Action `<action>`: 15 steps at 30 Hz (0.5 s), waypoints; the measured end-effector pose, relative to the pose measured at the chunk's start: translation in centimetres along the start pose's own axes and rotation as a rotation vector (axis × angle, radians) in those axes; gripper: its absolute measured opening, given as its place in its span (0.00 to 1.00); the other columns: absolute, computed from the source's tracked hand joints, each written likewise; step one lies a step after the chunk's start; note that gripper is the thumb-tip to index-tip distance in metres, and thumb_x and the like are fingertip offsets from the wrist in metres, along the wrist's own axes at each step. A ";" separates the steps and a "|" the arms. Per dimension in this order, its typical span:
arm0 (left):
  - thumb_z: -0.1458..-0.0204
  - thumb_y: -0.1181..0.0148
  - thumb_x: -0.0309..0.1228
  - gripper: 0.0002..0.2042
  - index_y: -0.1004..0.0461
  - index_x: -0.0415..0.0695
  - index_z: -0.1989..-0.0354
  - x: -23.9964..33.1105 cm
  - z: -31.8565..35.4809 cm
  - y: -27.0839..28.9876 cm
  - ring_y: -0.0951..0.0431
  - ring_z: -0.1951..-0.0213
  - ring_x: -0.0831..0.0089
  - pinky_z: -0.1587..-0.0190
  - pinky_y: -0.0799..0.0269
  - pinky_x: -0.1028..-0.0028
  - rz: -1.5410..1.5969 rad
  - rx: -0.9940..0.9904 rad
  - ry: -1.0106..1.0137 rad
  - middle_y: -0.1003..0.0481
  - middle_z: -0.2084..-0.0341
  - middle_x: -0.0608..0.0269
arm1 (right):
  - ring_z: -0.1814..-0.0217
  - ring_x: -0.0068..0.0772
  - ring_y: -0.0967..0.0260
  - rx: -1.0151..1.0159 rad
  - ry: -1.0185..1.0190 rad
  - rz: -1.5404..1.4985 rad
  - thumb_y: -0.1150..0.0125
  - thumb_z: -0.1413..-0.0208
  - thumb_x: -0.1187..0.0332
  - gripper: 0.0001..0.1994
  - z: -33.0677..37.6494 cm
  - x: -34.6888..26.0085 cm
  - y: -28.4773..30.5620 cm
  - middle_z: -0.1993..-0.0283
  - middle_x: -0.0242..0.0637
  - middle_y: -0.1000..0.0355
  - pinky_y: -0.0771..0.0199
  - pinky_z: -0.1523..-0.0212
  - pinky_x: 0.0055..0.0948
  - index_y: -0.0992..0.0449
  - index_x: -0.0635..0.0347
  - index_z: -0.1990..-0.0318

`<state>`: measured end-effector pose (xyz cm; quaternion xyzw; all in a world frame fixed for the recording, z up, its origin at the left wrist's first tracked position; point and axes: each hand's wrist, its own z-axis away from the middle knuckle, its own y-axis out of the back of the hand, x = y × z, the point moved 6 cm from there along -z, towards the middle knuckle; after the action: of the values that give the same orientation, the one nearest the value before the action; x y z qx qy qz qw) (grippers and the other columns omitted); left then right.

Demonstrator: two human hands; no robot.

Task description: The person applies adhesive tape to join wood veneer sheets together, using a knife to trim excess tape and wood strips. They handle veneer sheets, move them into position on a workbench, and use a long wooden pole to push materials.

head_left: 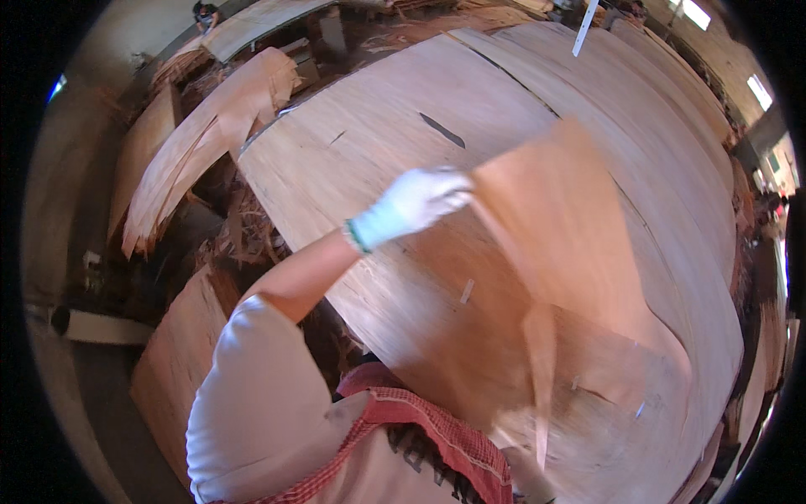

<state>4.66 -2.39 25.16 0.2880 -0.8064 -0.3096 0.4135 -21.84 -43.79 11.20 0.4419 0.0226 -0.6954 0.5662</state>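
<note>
While curved wood sheets [197, 151] lie left of the wide wood pile [369, 126], splintered scraps [252, 227] crowd just beside its left edge. A dark slit [441, 130] marks its top face. Left hand [428, 199], gloved, above pile: fingers clamped on corner of loose tan sheet [571, 218], which extends rightward from them over the pile. Right hand: not clearly distinguishable, grip cannot be told.
</note>
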 end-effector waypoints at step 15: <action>0.52 0.45 0.19 0.19 0.29 0.35 0.49 -46.0 19.0 17.5 0.25 0.53 0.68 0.47 0.31 0.73 0.686 0.269 0.846 0.24 0.55 0.54 | 0.56 0.41 0.26 0.483 0.059 -0.077 0.35 0.49 0.62 0.20 -24.2 -18.3 11.1 0.58 0.47 0.24 0.27 0.54 0.34 0.26 0.63 0.52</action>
<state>7.60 46.92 6.73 0.1585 -0.6501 0.0908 0.7376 0.76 -20.87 13.38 0.5834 -0.1111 -0.6886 0.4160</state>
